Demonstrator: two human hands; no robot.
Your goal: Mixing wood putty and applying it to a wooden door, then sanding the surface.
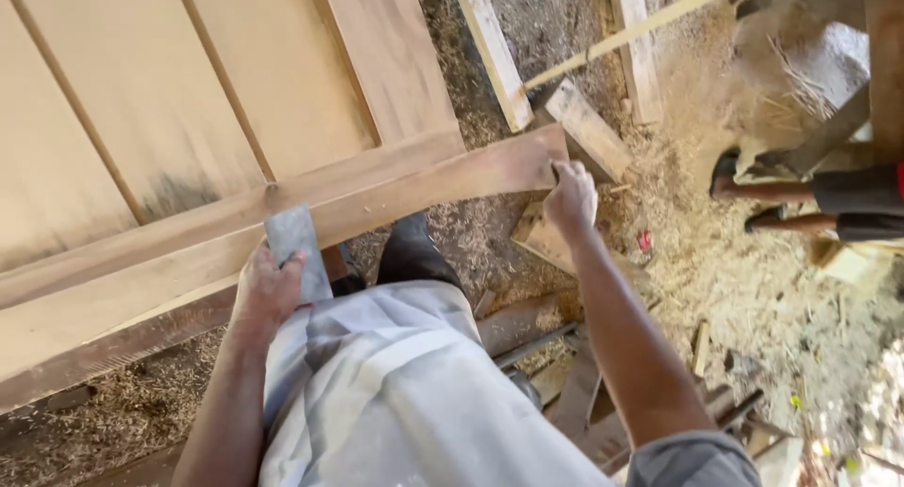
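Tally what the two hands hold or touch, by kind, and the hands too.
Hands: 2, left hand and right hand
Grey flat blocks: 1, under the left hand
Wooden boards: 1, its end gripped by the right hand
Total: 4

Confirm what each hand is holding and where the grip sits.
Left hand grips a flat grey block by its lower end, pressed against the wooden frame rail. Right hand grips that rail's right end corner.
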